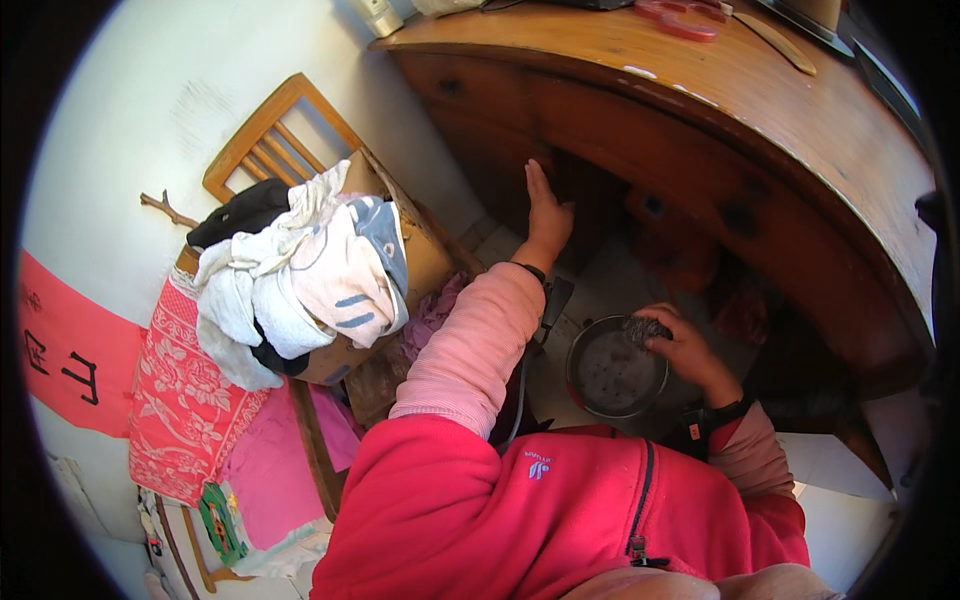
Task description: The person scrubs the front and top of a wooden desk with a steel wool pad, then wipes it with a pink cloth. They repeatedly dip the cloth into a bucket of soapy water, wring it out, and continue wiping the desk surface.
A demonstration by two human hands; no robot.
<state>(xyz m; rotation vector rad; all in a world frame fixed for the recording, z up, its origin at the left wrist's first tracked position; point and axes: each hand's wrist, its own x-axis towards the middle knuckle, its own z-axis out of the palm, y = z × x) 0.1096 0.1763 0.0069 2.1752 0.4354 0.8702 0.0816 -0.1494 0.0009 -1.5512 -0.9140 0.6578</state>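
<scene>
My right hand (691, 354) grips a dark metal-wire scouring pad (645, 330) over the rim of a round metal basin (572, 366). Greyish, cloudy water (611, 375) with small dark specks stands in the basin, which rests on the tiled floor. My left hand (549, 219) is stretched forward by the brown wooden desk (480, 97), fingers extended and thumb apart, with nothing seen in it. Whether its fingertips touch the wood I cannot tell.
On the left, a wooden chair (225, 166) stands by a cardboard box (420, 255) heaped with towels (300, 277). Red-handled scissors (686, 22) lie on the desktop. Reddish plastic bags (739, 315) sit in shadow beneath the desk.
</scene>
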